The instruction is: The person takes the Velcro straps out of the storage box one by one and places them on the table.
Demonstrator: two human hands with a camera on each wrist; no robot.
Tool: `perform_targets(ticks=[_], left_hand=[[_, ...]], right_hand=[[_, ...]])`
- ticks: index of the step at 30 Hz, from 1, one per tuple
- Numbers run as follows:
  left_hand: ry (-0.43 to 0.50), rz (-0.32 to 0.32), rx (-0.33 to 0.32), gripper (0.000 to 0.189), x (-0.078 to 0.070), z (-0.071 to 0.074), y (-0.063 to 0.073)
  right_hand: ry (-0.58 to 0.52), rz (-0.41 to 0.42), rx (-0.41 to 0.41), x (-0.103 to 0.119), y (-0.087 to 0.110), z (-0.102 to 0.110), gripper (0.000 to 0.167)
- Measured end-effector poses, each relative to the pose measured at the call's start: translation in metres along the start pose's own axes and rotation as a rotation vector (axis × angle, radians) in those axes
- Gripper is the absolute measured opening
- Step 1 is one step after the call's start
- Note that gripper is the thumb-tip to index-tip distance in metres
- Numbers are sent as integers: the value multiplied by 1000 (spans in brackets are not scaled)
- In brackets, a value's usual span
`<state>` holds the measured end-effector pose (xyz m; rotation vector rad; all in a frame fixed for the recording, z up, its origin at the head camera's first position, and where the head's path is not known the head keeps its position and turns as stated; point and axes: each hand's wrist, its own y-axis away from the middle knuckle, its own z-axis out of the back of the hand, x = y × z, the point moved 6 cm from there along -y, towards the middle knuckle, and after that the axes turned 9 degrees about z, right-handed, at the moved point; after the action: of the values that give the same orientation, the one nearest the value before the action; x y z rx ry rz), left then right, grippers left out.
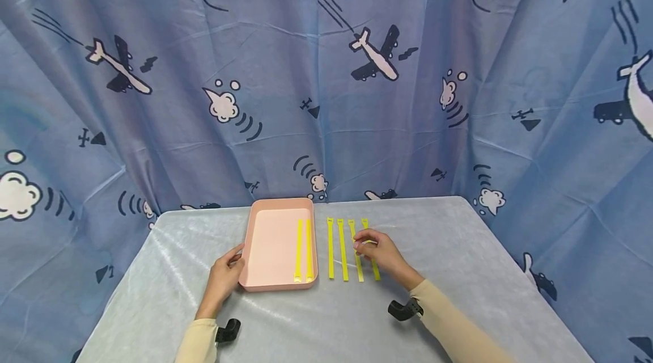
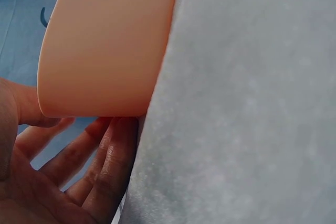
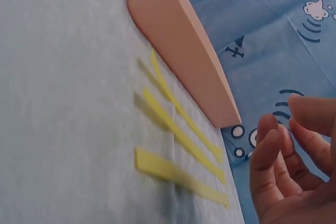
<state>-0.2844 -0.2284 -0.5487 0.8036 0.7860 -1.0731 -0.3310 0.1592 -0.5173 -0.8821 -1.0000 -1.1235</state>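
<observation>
Two hands: left hand (image 1: 224, 278) at the tray (image 1: 272, 244); right hand (image 1: 380, 249) above the strips at the tray's right.
Left grip: fingers spread and nearly straight, tips against the tray's left wall; thumb near the rim.
Right grip: fingers loosely bent, thumb parted from them; the space between is bare in the right wrist view.
Right hand position: over the third strip (image 1: 359, 269) and fourth strip (image 1: 375, 269), hiding part of each.
Worktop strips: four, yellow, flat, side by side; slotted ends at the far side. First strip (image 1: 330, 249) lies just beside the tray's right wall; second strip (image 1: 342, 249) follows. Third and fourth slant, near ends toward the right.
Tray: pink, rectangular, shallow; long sides running away from the person; stands near the far edge of the worktop.
Tray strips (image 1: 299, 249): two, yellow, inside the tray near its right wall, lengthwise and almost parallel, close together.
Worktop: grey cloth covering (image 1: 306, 329).
Wrist mounts: black; left mount (image 1: 228, 331) and right mount (image 1: 405, 310), beside beige sleeves (image 1: 456, 326).
Curtain (image 1: 285, 164): blue, behind the worktop and at both sides; printed with planes, clouds and stars.
</observation>
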Motion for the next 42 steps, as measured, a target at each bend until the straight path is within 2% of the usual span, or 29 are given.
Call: perform_targets(ticks=[10, 20, 32, 37, 42], left_hand=[[7, 13, -2, 45, 2, 0, 0], [3, 4, -5, 45, 0, 0, 0], [-4, -5, -16, 45, -1, 2, 0], [3, -5, -13, 45, -2, 1, 1], [4, -7, -18, 44, -2, 1, 2]], right_hand=[[-58, 77, 39, 18, 0, -23, 30], [-61, 65, 61, 24, -4, -47, 28], [-78, 83, 49, 52, -14, -61, 21], [-128, 98, 40, 61, -20, -68, 23], [-175, 124, 73, 69, -24, -77, 26]])
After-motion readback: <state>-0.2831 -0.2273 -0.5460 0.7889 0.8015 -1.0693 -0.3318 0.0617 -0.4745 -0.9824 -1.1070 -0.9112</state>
